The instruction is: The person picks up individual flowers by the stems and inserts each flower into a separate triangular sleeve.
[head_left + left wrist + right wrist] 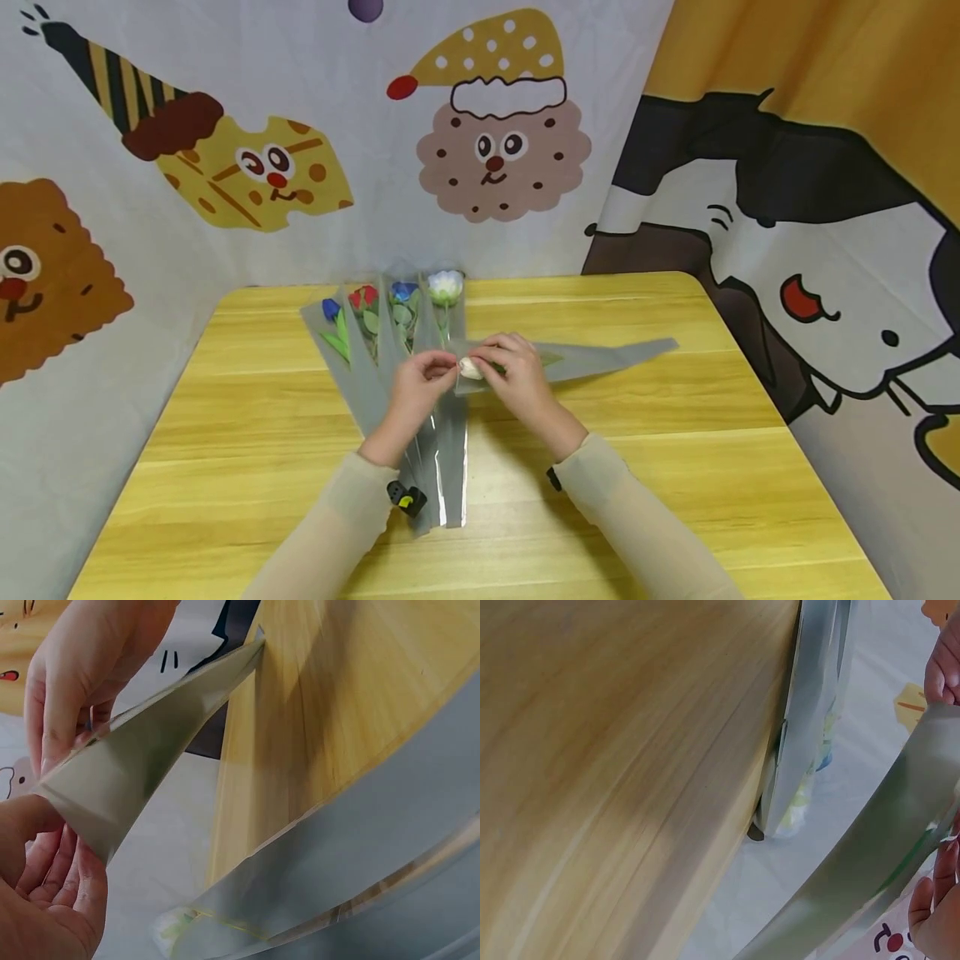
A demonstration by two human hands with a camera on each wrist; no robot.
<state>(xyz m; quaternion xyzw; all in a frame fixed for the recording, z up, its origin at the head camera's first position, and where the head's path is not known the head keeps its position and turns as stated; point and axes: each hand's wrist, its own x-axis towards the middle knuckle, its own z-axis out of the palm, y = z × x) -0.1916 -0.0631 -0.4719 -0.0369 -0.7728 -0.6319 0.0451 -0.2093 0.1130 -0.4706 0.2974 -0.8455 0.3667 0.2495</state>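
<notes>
A white artificial flower (471, 368) with green leaves lies crosswise in a translucent grey flower sleeve (600, 358), its narrow end pointing right. At the sleeve's wide mouth my left hand (420, 383) pinches the edge between thumb and fingers; the left wrist view shows this hand (52, 900) below the sleeve's corner. From the other side my right hand (517, 375) reaches over the sleeve, thumb and fingers pinching at the flower head. The right wrist view catches only part of this right hand (939, 915), beside the sleeve (877, 847).
Several wrapped flowers stand fanned on the wooden table (637, 483): a blue bud (332, 310), a red rose (363, 297), a blue rose (403, 291) and a white bloom (446, 287). Their grey sleeves (375, 408) overlap toward the near edge. Behind hangs a cartoon-printed curtain (382, 167).
</notes>
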